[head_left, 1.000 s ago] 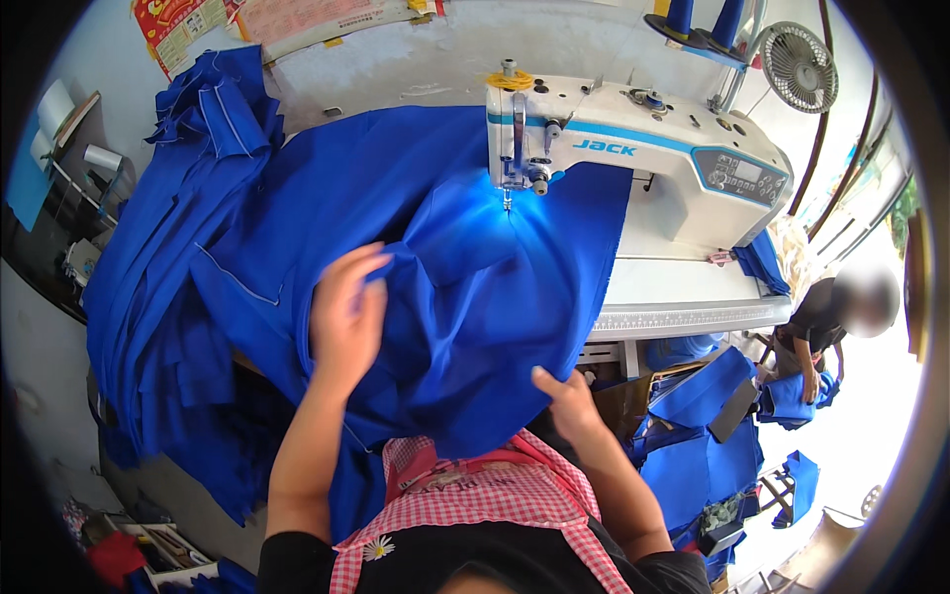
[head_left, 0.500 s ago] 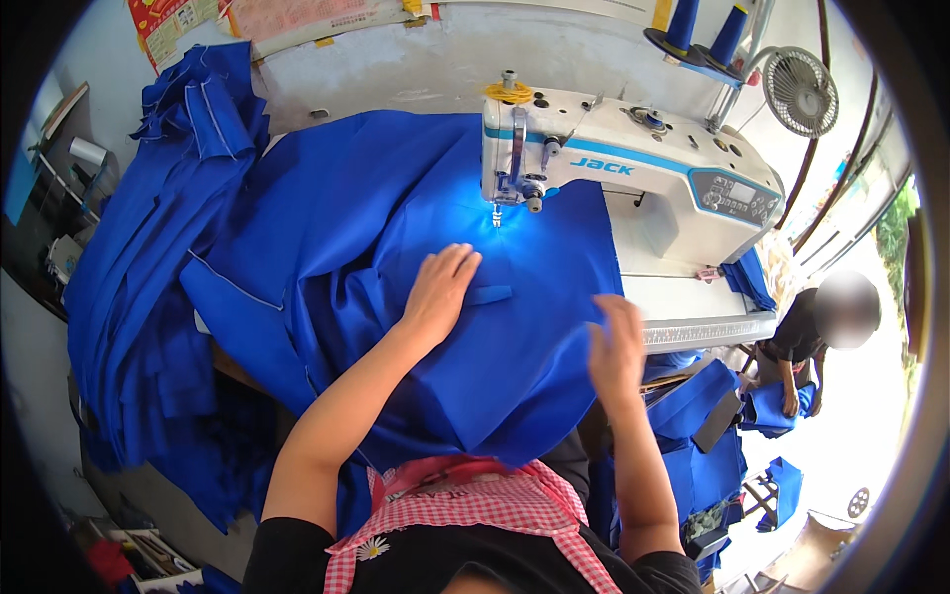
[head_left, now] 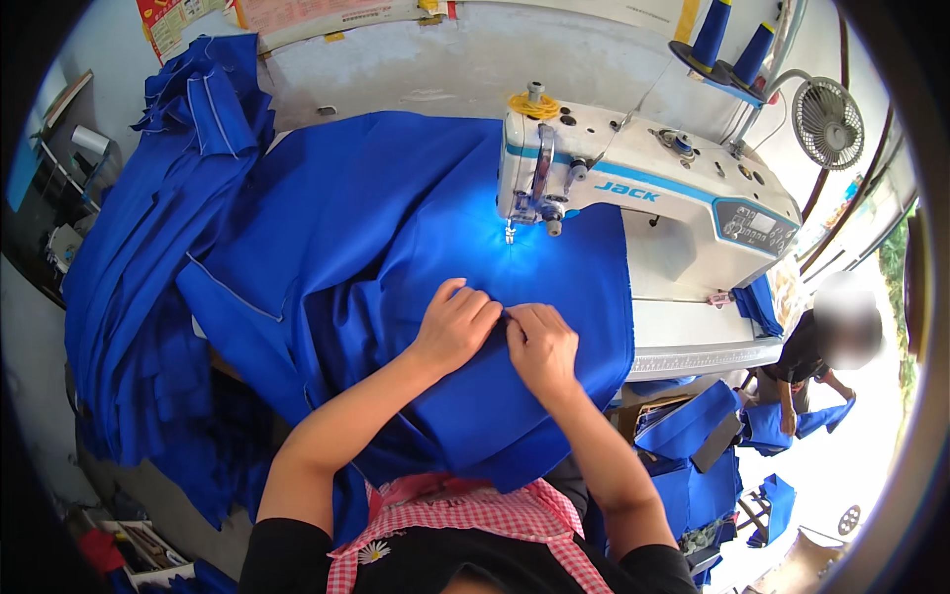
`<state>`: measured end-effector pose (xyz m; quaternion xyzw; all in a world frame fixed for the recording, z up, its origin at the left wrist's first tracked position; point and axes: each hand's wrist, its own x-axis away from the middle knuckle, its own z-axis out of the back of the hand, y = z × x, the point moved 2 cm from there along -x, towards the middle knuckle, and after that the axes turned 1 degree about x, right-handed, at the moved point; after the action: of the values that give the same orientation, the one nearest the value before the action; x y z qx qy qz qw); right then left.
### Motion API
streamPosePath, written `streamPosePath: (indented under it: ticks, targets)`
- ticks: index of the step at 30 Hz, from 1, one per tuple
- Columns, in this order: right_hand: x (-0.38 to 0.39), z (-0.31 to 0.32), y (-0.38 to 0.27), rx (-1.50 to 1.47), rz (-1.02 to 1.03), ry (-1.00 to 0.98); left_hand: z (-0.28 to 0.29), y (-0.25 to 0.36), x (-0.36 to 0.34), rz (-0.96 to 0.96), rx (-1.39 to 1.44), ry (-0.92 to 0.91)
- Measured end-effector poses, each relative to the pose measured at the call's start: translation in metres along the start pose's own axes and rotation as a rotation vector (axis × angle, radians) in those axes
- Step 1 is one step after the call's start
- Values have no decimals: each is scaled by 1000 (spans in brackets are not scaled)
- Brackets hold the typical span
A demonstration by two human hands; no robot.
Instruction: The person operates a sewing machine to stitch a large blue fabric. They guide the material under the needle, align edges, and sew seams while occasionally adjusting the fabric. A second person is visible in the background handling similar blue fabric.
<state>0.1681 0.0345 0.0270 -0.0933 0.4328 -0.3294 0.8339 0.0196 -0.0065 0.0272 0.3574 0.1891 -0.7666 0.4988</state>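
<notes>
A large piece of blue fabric (head_left: pixel 416 228) lies spread over the sewing table and drapes down toward my lap. My left hand (head_left: pixel 457 325) and my right hand (head_left: pixel 544 346) meet on it, in front of the sewing machine (head_left: pixel 633 178). Both hands are closed, fingertips nearly touching, pinching a small blue fabric strip (head_left: pixel 505 314) that is almost wholly hidden by the fingers. Behind the hands, the presser foot (head_left: pixel 511 234) stands over the fabric under a bright blue-white light.
A tall heap of blue fabric pieces (head_left: pixel 148 287) hangs at the left. Thread cones (head_left: pixel 711 40) and a small fan (head_left: pixel 828 123) stand at the upper right. Below the table's right end are more blue pieces (head_left: pixel 698 495). Another person (head_left: pixel 802 356) handles blue cloth at the far right.
My right hand has come in from the right to meet the left. The left hand has shifted slightly right and nearer me, and its fingers have curled. The small strip is now mostly covered.
</notes>
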Motion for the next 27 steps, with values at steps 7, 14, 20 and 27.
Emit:
streamPosePath:
  ticks: [7, 14, 20, 27]
  targets:
    - [-5, -16, -21, -322, -135, -48, 6, -8, 0, 136, 113, 218]
    - [-54, -31, 44, 38, 98, -23, 6, -8, -3, 188, 244, 162]
    - [-44, -46, 41, 179, 218, -58, 5, -10, 7, -29, 135, -32]
    - [6, 3, 7, 30, 95, -158, -4, -2, 7, -31, 142, -159]
